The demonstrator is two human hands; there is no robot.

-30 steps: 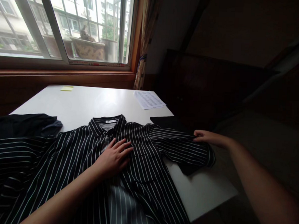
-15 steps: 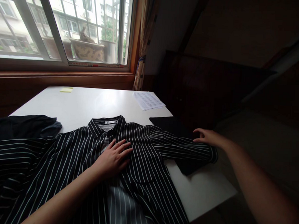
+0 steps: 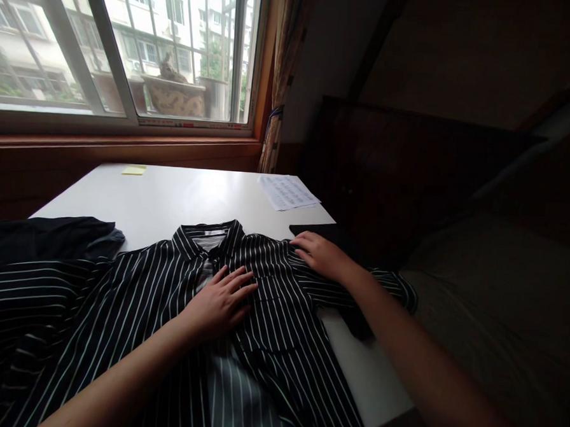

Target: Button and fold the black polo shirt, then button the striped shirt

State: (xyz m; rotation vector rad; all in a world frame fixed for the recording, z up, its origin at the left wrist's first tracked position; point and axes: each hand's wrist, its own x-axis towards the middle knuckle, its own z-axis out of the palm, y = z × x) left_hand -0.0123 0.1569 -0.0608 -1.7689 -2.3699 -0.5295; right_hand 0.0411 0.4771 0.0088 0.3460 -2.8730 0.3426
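Observation:
A black shirt with white stripes (image 3: 141, 308) lies spread face up, its collar toward the window and its front partly open. My left hand (image 3: 223, 299) rests flat on the chest beside the front opening, fingers spread. At the shoulder seam of the sleeve on the right, my right hand (image 3: 323, 255) is laid over the cloth with its fingers stretched out. That sleeve runs out to the right, partly hidden under my right forearm. Beneath it lies a flat black thing (image 3: 313, 229), whose kind I cannot make out.
The shirt lies on a white table (image 3: 195, 193). Dark folded clothes (image 3: 49, 236) are at the left. Printed sheets (image 3: 290, 193) and a yellow sticky note (image 3: 134, 170) lie toward the far edge. Behind stand a window (image 3: 179, 48) and a tied curtain (image 3: 277, 98).
My right hand has moved left from above the sleeve's cuff end to the shoulder seam. My left hand stays on the shirt's chest. The view has shifted slightly.

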